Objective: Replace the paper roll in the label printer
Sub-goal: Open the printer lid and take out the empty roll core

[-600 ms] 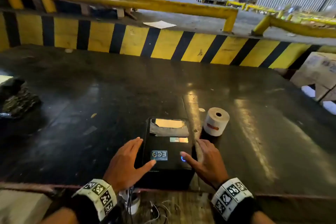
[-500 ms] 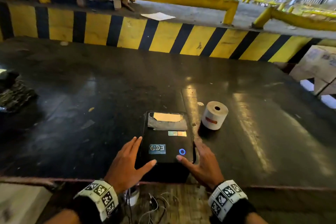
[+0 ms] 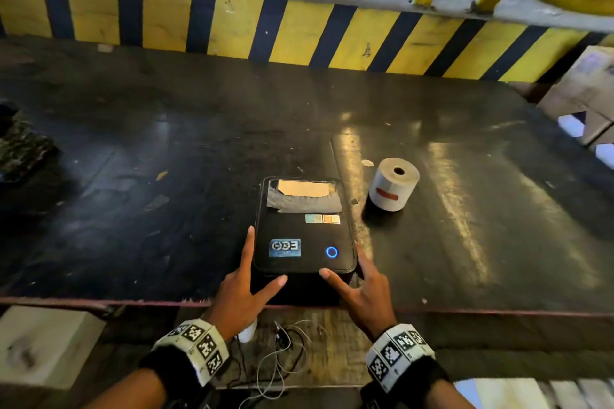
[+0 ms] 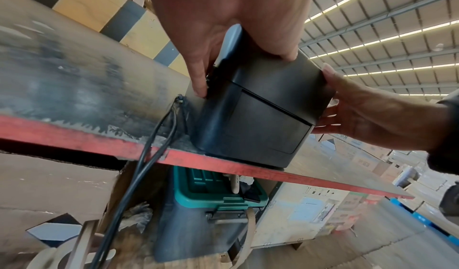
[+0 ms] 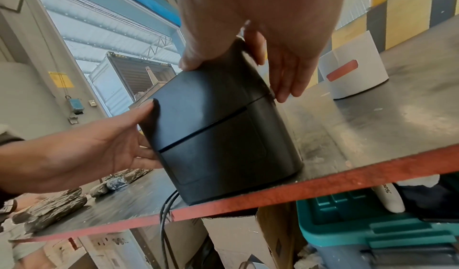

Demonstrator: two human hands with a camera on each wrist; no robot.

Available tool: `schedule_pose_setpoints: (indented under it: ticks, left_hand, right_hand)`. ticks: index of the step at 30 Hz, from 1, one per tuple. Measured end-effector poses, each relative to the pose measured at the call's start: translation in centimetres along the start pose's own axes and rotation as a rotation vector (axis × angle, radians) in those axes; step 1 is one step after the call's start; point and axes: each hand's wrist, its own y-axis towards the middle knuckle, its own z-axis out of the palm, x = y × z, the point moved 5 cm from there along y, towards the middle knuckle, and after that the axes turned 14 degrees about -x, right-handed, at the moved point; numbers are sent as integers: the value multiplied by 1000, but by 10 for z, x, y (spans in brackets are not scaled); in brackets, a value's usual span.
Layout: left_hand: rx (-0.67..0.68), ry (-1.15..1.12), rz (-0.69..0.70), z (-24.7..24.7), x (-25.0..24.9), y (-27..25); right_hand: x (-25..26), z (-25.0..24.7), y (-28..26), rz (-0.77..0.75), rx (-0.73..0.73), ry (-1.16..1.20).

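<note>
Here my left hand [image 3: 240,289] and my right hand [image 3: 360,290] lie on the two sides of the black plastic label printer [image 3: 304,236], which stands at the near edge of the dark worn bench [image 3: 166,129]. The fingers of both hands are straight along the side walls and the thumbs rest on the front top corners; they press the box but do not close around it. The lid is still shut. I think the step now is to open this lid. To do it well, I should feel for the release catches on both sides and press them together, so that the cover lifts evenly and the printer does not slide off the edge.

The new white paper roll [image 3: 393,189] stands on its end just to the right of the printer, apart from it, with a red strip on its side. On the lid I see a blue sticker; its letters I cannot read surely. A small blue ring light shines beside it.
</note>
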Motion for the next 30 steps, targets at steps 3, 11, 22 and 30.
schedule_pose_setpoints:
  ticks: [3, 11, 22, 30]
  left_hand:
    - [-1, -22, -8, 0, 1, -1]
    - [-8, -73, -62, 0, 9, 2]
    - [6, 37, -11, -13, 18, 16]
    - [85, 173, -1, -18, 20, 33]
  right_hand:
    - [-1, -2, 2, -33, -4, -38]
    - [13, -12, 11, -188, 12, -194]
    - [106, -15, 155, -4, -39, -275]
    - [121, -5, 186, -96, -113, -190]
